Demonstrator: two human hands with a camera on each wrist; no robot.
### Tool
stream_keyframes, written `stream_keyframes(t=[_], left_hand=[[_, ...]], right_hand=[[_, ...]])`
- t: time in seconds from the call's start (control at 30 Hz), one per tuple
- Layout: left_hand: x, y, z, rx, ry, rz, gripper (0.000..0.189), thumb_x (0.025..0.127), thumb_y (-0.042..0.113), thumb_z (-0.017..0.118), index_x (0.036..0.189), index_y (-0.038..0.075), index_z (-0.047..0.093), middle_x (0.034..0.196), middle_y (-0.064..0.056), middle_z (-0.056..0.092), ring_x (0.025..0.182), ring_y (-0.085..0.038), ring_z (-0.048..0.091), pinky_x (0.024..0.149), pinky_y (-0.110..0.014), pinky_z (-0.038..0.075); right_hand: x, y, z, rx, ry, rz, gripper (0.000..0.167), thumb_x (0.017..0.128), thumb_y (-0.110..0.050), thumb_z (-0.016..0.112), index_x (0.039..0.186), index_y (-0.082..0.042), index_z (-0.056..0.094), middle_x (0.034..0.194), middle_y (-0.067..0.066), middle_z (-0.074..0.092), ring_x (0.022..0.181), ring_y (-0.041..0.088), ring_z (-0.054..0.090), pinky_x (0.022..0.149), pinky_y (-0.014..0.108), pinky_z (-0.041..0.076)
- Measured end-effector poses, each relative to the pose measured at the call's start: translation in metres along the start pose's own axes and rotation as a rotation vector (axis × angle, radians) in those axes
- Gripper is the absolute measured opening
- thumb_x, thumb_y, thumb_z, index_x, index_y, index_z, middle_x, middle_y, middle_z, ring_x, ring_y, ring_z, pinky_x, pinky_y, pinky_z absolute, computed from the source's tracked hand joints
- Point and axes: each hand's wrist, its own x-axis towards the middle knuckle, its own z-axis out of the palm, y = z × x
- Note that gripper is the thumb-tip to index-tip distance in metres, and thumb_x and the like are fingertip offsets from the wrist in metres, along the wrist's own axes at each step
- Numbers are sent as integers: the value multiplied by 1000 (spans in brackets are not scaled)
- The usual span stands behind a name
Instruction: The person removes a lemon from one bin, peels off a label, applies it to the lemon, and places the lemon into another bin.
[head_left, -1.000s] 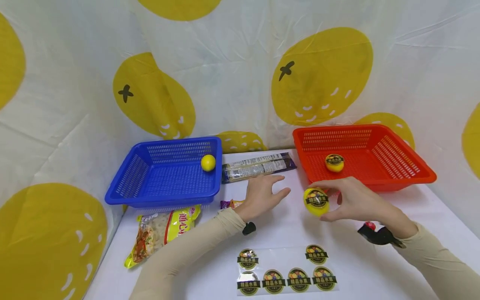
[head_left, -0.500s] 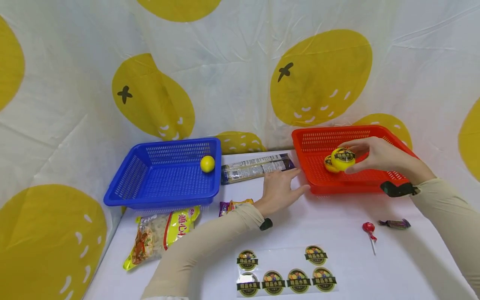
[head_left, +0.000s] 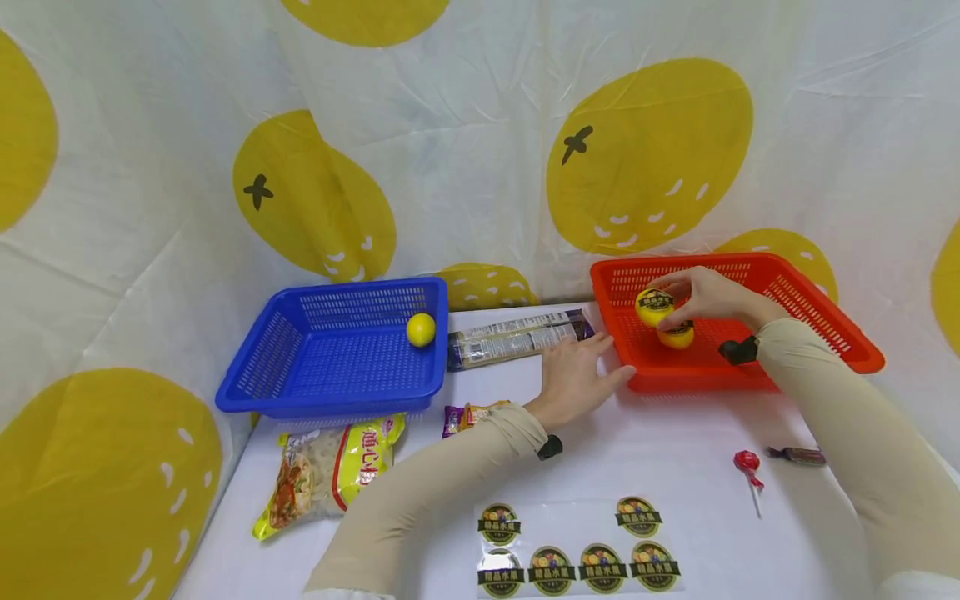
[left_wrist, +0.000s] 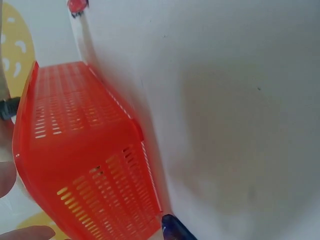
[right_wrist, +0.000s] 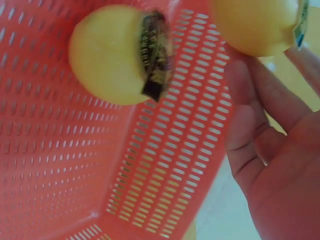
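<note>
Inside the red basket [head_left: 750, 379], my right hand [head_left: 708, 296] holds a yellow lemon-like fruit [head_left: 651, 315] with a dark round sticker on it. A second stickered yellow fruit [head_left: 677, 337] lies on the basket floor just below, as the right wrist view also shows with that fruit [right_wrist: 107, 55] near the slotted wall. My left hand [head_left: 572, 383] is held by the basket's near left corner, fingers spread and holding nothing. In the left wrist view, two of its fingertips [left_wrist: 30, 233] show at the left edge, beside the red basket [left_wrist: 80, 125].
A blue basket [head_left: 247, 392] at the left holds a plain yellow fruit [head_left: 421, 330]. Around lie long dark packets [head_left: 517, 337], a pasta bag [head_left: 330, 471], small wrapped snacks [head_left: 472, 416], a red lollipop [head_left: 747, 462], a dark wrapped candy [head_left: 797, 455] and a sticker sheet [head_left: 577, 518].
My right hand has carried the stickered fruit from in front of the red basket to inside it, then a little left. The left hand has moved right, toward the red basket.
</note>
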Motion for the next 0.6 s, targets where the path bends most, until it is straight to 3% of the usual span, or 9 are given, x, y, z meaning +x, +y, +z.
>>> stream_keyframes(t=[0.17, 0.4, 0.6], left_hand=[[0, 4, 1, -2, -4, -4, 60, 94, 68, 55, 141, 31, 64, 145, 12, 63, 114, -19, 65, 87, -40, 44], [2, 5, -1, -1, -15, -5, 60, 95, 69, 54, 140, 31, 65, 145, 12, 63, 113, -18, 65, 82, -36, 43], [5, 5, -3, 4, -33, -9, 61, 94, 70, 54, 139, 32, 65, 144, 13, 63, 113, -17, 65, 84, -36, 43]], right_hand=[[15, 6, 13, -31, -47, -11, 74, 79, -34, 89, 142, -5, 59, 138, 27, 62, 126, 46, 58, 103, 62, 49], [29, 5, 31, -110, -63, -46, 75, 73, -37, 93, 135, -5, 66, 130, 22, 69, 117, 37, 62, 103, 62, 48], [35, 1, 34, -190, -86, -22, 75, 70, -37, 94, 134, -6, 68, 128, 21, 71, 118, 38, 62, 106, 67, 44]])
